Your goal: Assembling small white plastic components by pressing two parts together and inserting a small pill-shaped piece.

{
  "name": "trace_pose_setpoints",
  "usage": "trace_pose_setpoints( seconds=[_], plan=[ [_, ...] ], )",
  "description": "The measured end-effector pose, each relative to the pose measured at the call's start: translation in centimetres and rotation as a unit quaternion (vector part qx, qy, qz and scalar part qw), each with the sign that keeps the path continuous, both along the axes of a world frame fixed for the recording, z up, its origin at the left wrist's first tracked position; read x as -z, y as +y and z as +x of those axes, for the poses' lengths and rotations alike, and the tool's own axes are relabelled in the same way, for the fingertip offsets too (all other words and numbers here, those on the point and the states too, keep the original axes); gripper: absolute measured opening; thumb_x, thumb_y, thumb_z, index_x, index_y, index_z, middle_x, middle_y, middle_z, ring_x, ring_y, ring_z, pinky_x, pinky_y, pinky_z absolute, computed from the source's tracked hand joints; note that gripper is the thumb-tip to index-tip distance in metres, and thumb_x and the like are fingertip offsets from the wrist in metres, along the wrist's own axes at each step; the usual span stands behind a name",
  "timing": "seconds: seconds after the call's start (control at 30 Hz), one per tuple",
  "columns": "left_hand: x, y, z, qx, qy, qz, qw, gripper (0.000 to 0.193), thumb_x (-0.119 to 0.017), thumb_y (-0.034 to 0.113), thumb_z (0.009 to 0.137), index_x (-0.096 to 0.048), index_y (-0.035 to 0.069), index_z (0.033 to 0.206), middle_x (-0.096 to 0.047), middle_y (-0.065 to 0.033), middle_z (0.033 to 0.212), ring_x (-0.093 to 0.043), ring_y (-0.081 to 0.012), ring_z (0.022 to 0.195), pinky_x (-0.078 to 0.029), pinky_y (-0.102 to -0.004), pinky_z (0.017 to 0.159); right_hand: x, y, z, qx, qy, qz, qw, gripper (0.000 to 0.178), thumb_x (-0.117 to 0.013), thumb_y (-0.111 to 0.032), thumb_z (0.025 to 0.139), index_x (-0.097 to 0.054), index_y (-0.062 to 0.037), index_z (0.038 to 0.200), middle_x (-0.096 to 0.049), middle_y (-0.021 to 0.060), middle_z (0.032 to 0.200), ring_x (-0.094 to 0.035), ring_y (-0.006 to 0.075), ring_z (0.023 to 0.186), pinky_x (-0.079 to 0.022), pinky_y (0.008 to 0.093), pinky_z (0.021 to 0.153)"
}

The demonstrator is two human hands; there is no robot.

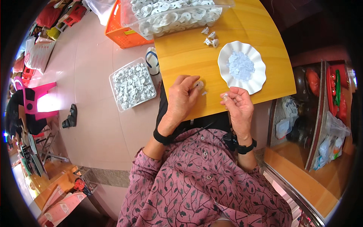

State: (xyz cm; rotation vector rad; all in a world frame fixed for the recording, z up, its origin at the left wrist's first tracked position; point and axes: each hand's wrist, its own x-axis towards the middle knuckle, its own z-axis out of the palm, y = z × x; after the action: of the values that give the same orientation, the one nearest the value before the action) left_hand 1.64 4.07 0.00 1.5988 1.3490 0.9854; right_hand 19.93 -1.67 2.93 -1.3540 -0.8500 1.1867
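Note:
My left hand [183, 97] is closed at the table's near edge, thumb and fingers pinching a small white round plastic part [199, 84]. A tiny pale piece [204, 93] lies on the wood just beside it. To the right, my right hand [239, 107] is pinched at the fingertips near the plate; whatever it holds is too small to make out. Beyond that hand stands a white plate with a wavy rim [260, 78], bearing a heap of pale blue small flat pieces [241, 66]. Several loose white plastic parts [211, 38] sit farther back on the yellow wooden table [177, 56].
A clear box [177, 22] heaped with white parts stands at the table's far side, by an orange crate [120, 34]. On the floor at left are a full tray [132, 84], a slipper [152, 62] and a black sandal [70, 116]. Cluttered shelves [321, 113] flank the right.

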Motion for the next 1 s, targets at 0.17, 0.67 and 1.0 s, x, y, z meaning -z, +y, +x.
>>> trace_pose_setpoints(
  seconds=[0.17,0.67,1.0],
  plan=[
    [-0.7,-1.0,-0.2,-0.038,0.066,0.149,0.986,0.021,-0.071,0.002,0.087,-0.070,0.001,0.108,-0.064,-0.0115,0.094,-0.064,-0.0160,0.071,-0.052,-0.0278,0.063,0.0,0.2,-0.8,-0.018,-0.010,-0.005,1.000,0.028,-0.060,0.004,0.093,-0.049,0.0047,0.119,-0.066,0.0129,0.103,-0.066,0.0141,0.093,-0.056,0.0257,0.079],
    [-1.3,-4.0,0.0,0.037,-0.244,-0.215,0.945,0.019,-0.064,0.012,0.097,-0.067,-0.003,0.108,-0.066,-0.0024,0.082,-0.058,-0.0052,0.063,-0.049,-0.0195,0.056,0.8,-0.5,-3.2,-0.035,-0.267,0.114,0.956,0.009,-0.067,0.000,0.091,-0.066,0.0019,0.100,-0.071,0.0071,0.092,-0.064,0.0079,0.078,-0.053,0.0251,0.064],
    [-1.1,-3.7,0.0,0.036,-0.303,-0.287,0.908,0.020,-0.062,0.013,0.099,-0.065,-0.003,0.110,-0.066,-0.0035,0.080,-0.061,-0.0081,0.062,-0.052,-0.0211,0.058,1.6,-0.4,-2.9,-0.023,-0.184,0.085,0.979,0.007,-0.066,0.001,0.091,-0.066,0.0002,0.097,-0.068,0.0044,0.089,-0.063,0.0107,0.074,-0.050,0.0236,0.064]
  ],
)
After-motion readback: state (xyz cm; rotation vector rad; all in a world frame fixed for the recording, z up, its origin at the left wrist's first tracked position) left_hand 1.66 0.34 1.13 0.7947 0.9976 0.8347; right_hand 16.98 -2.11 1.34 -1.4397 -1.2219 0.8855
